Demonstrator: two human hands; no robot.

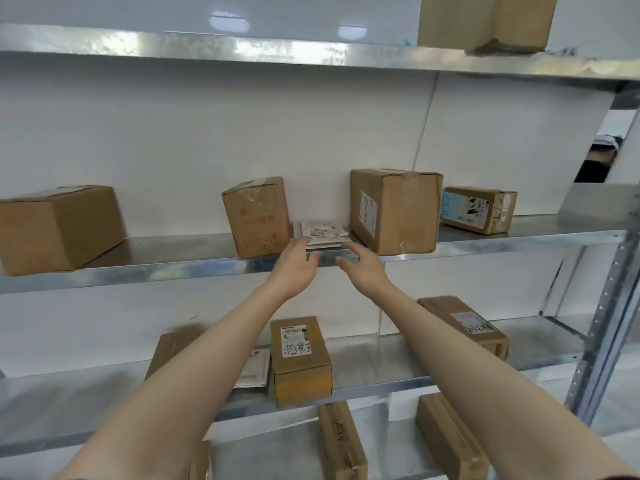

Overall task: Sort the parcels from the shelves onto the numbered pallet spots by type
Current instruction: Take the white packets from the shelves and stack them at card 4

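Observation:
A small stack of flat white mailer parcels [323, 233] lies on the middle metal shelf [156, 268] between a brown box with red print [256, 216] and a taller brown box [394, 211]. My left hand [294, 265] reaches up with its fingertips at the stack's left front corner. Just under the stack's right front corner is my right hand [363, 266], fingers relaxed. Neither hand holds a parcel.
On the same shelf a large brown box [59, 226] sits at the left and a small labelled box [479, 209] at the right. Lower shelves carry several brown boxes [299, 358] and a white mailer [252, 368]. A box [485, 22] stands on the top shelf. The upright post [602, 327] is at the right.

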